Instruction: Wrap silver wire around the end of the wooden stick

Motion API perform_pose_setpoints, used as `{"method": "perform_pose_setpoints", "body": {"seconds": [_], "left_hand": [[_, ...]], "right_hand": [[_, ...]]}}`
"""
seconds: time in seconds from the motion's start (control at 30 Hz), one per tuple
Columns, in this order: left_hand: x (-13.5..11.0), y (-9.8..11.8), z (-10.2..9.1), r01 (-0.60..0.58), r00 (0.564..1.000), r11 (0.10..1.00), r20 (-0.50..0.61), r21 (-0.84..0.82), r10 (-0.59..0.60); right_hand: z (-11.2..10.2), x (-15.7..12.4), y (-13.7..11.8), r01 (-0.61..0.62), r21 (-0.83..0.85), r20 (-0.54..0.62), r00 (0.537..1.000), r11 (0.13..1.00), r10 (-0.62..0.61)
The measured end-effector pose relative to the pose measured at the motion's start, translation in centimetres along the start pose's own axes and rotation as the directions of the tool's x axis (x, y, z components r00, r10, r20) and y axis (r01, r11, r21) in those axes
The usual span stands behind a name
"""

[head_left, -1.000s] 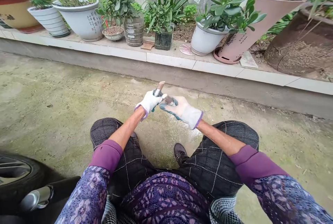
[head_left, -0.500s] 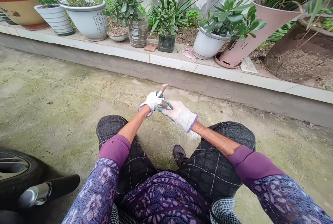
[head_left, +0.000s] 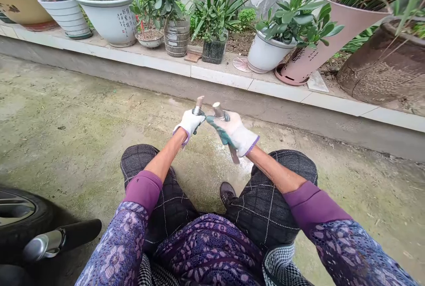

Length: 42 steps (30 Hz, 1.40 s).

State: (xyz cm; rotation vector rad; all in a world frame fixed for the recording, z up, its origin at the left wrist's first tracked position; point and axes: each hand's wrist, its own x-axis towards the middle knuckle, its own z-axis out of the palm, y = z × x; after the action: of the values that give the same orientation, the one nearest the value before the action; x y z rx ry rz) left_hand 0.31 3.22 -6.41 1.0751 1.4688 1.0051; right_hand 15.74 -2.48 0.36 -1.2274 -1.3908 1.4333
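Rods (head_left: 218, 110) now apart, plants (head_left: 292, 15) in pots (head_left: 267, 55)

A long white-tiled ledge (head_left: 219, 76) lies before the 2 white-gloved hands (head_left: 191, 122) (head_left: 235, 132), 1 round black tyre (head_left: 43, 213) at rear left.

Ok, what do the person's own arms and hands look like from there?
The left hand and right hand wear white gloves, dark green on the palm side, with purple trim at the wrist. Higher up come plain purple cuffs, then blue-purple sleeves with a pale pinkish floral pattern. The forearms between glove and cuff are bare.
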Motion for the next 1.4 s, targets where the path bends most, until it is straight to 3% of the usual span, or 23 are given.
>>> {"method": "perform_pose_setpoints", "body": {"seconds": [0.07, 0.17, 0.27, 0.4, 0.6, 0.7, 0.8, 0.93, 1.03, 1.13, 1.23, 1.27, 1.3, 1.4], "left_hand": [[-0.7, 0.5, -0.5, 0.026, 0.998, 0.993, 0.053, -0.116, -0.02], [-1.5, 1.3, -1.6, 0.112, 0.972, 0.956, 0.232, -0.271, -0.048], [-1.7, 1.9, -2.5, 0.177, 0.941, 0.911, 0.335, -0.372, -0.046], [-1.6, 2.2, -3.0, 0.228, 0.928, 0.865, 0.369, -0.446, -0.054], [-1.7, 2.0, -2.8, 0.15, 0.974, 0.853, 0.222, -0.501, -0.041], [-2.2, 2.0, -3.2, 0.167, 0.976, 0.843, 0.208, -0.511, -0.067], [-3.0, 2.3, -3.8, 0.108, 0.978, 0.872, 0.208, -0.478, -0.008], [-3.8, 3.3, -4.8, 0.009, 0.996, 0.962, 0.091, -0.272, 0.017], [-2.9, 4.1, -5.9, -0.084, 0.995, 0.994, -0.041, 0.07, 0.087], [-1.2, 4.5, -6.9, -0.169, 0.969, 0.854, -0.076, 0.492, 0.236], [-0.1, 4.2, -6.9, -0.191, 0.959, 0.512, 0.047, 0.838, 0.281], [-0.2, 4.0, -6.5, -0.208, 0.963, 0.382, 0.121, 0.9, 0.239], [-0.5, 3.6, -5.8, -0.234, 0.965, 0.318, 0.179, 0.919, 0.191], [-2.5, 2.0, -2.9, -0.336, 0.942, 0.256, 0.323, 0.906, 0.092]], "right_hand": [[-1.2, 0.2, -0.6, -0.047, 0.188, -0.018, 0.999, 0.981, 0.051], [-3.2, 0.8, -0.7, -0.051, 0.366, -0.026, 0.998, 0.929, 0.065], [-4.9, 1.2, -0.3, -0.048, 0.451, -0.025, 0.997, 0.891, 0.066], [-5.7, 1.0, -0.2, -0.059, 0.52, 0.005, 0.998, 0.852, 0.066], [-5.5, 0.9, -0.3, -0.081, 0.556, 0.019, 0.996, 0.827, 0.084], [-5.6, 1.1, -0.2, -0.078, 0.55, 0.034, 0.997, 0.831, 0.071], [-5.9, 1.2, -0.2, -0.055, 0.555, 0.05, 0.998, 0.83, 0.033], [-5.8, 0.9, -0.5, -0.042, 0.526, 0.111, 0.994, 0.849, -0.02], [-4.9, -0.1, -0.7, -0.054, 0.431, 0.193, 0.981, 0.901, -0.034], [-3.3, -1.4, -0.9, -0.087, 0.277, 0.273, 0.962, 0.957, 0.008], [-1.7, -2.3, -1.5, -0.109, 0.075, 0.331, 0.94, 0.991, 0.078], [-1.3, -2.3, -1.7, -0.108, 0.023, 0.328, 0.94, 0.994, 0.094], [-1.1, -2.1, -1.8, -0.101, -0.001, 0.303, 0.948, 0.995, 0.097], [-1.6, -0.3, -1.6, -0.068, 0.117, 0.166, 0.985, 0.991, 0.048]]}}
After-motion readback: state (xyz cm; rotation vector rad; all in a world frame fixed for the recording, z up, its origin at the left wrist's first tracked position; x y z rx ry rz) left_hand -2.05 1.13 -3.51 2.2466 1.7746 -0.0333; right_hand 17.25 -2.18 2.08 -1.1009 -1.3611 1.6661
